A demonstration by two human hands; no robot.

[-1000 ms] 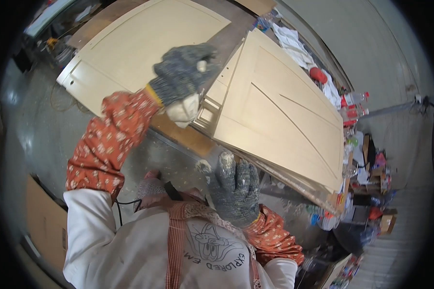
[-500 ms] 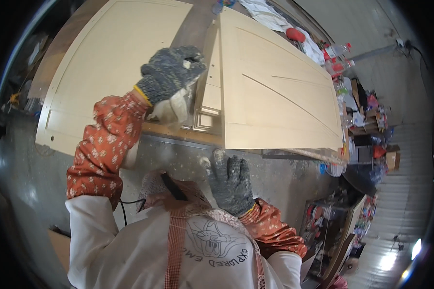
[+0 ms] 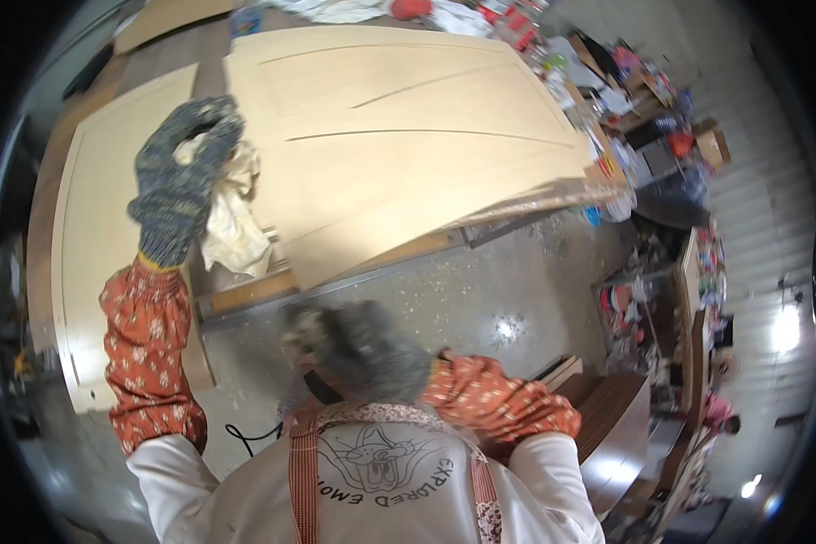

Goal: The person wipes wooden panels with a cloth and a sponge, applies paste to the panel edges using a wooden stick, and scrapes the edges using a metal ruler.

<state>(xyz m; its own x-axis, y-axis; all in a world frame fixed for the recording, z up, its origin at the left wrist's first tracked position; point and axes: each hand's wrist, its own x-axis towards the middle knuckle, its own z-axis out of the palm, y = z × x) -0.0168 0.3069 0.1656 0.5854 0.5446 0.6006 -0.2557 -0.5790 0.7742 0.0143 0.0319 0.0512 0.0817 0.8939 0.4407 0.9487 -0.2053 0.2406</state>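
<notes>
My left hand (image 3: 177,181), in a grey knitted work glove, is closed around a crumpled off-white cloth (image 3: 236,222). It is held at the left edge of a large cream panel (image 3: 435,95) with grooved lines on its face. A second cream panel (image 3: 109,190) with a recessed border lies to the left of that hand. My right hand (image 3: 358,349), in a matching glove, is in front of my chest, apart from the panels. Motion smears its fingers, so their pose is unclear.
The panels lie on a workbench, whose dark front rail (image 3: 254,304) shows below them. A red object (image 3: 411,8) and white cloths sit along the far edge. Cluttered shelves and boxes (image 3: 712,145) stand at the right. A brown board stack (image 3: 607,412) is near my right elbow.
The view has swung, and the grooved panel now appears farther left and tilted. My right hand has gone from spread fingers by the panel's near edge to a blur before my chest. My left hand keeps the cloth.
</notes>
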